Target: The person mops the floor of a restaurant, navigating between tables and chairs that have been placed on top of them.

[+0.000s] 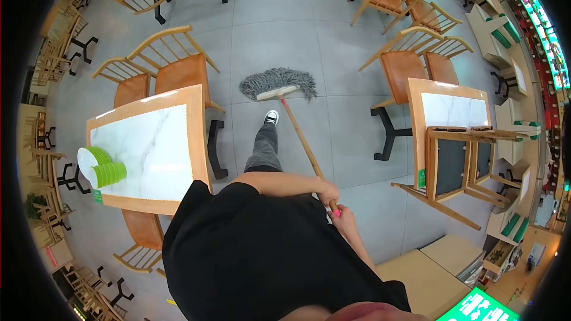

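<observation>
A mop with a grey string head (pixel 279 82) lies on the tiled floor ahead, its pale head bar resting across the strands. From the bar a long wooden mop handle (pixel 302 142) slants back toward my body. My left hand (pixel 328 192) reaches across my front and is wrapped round the upper part of that handle. Just below it in the view, my right hand (pixel 343 220) grips the handle's end, close to a pink tip. One sneaker (pixel 272 117) of mine shows just behind the mop head.
On the left stands a marble-topped table (pixel 199 142) with stacked green-and-white bowls (pixel 107 172), and chairs (pixel 183 74) beside it. At right, upturned chairs (pixel 450 166) rest on another table (pixel 418 101). A beige cabinet (pixel 422 279) is near my right side.
</observation>
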A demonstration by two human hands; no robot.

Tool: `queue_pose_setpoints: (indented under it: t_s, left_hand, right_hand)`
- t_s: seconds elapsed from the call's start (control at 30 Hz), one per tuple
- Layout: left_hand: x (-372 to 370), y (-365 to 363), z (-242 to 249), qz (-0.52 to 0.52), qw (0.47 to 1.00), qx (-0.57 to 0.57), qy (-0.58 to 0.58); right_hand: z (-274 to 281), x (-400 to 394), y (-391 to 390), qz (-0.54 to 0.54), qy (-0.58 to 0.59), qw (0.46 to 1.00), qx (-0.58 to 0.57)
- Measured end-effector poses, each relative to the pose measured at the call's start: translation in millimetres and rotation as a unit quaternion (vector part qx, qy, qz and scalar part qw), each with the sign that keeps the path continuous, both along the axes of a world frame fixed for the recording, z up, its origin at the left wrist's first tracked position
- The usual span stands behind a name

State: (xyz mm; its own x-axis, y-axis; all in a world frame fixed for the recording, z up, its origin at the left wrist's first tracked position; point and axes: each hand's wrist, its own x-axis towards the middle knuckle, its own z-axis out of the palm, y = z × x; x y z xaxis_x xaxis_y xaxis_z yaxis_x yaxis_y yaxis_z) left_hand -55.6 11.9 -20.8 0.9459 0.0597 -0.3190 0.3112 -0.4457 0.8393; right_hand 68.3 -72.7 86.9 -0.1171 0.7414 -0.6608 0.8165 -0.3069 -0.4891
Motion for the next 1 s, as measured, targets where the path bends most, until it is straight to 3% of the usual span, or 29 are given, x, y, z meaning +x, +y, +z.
queue_pose_setpoints:
  t_s: [0.1,0.17,0.23,0.27,0.3,0.43,0.5,0.63,0.7,0.8,0.87,1.0]
  left_hand:
    - [-27.8,31.0,-14.8,0.033,0.999,0.011,-0.008]
    - [-52.7,45.5,-71.1,0.210,0.972,0.052,-0.093]
    - [-88.5,90.6,-73.8,0.271,0.949,0.152,-0.047]
    - [-110.9,113.6,-81.2,0.312,0.926,0.209,-0.024]
    - [-136.8,131.5,-94.1,0.425,0.867,0.257,-0.051]
    - [-252.0,212.7,-68.6,0.567,0.775,0.279,-0.023]
    - [-296.7,240.7,-105.0,0.537,0.775,0.331,0.038]
    - [-321.5,245.3,-96.1,0.521,0.778,0.343,0.075]
    - [-297.0,230.1,-75.1,0.497,0.794,0.331,0.116]
    - [-231.0,192.2,-37.1,0.368,0.847,0.339,0.179]
    - [-180.4,158.0,-56.6,0.300,0.883,0.317,0.171]
    - [-91.4,67.8,2.4,0.169,0.961,0.213,0.043]
  right_hand:
    - [-37.7,-17.2,29.7,0.001,0.019,1.000,0.020]
    - [-41.6,-44.5,70.5,-0.014,0.042,0.999,-0.003]
    - [-57.8,-80.6,129.2,-0.059,0.103,0.991,-0.055]
    - [-80.1,-96.7,158.3,-0.090,0.151,0.982,-0.073]
    - [-69.1,-127.6,197.6,-0.113,0.176,0.968,-0.138]
    - [-98.3,-245.6,294.5,-0.064,0.215,0.968,-0.110]
    - [-114.5,-290.2,315.6,-0.052,0.196,0.976,-0.079]
    - [-120.5,-316.9,315.8,-0.074,0.198,0.974,-0.080]
    - [-112.7,-289.6,303.2,-0.074,0.200,0.970,-0.113]
    - [-112.1,-214.0,247.1,-0.086,0.247,0.960,-0.100]
    - [-86.8,-155.8,198.5,-0.164,0.271,0.934,-0.165]
    - [-7.7,-59.2,84.9,-0.303,0.329,0.857,-0.256]
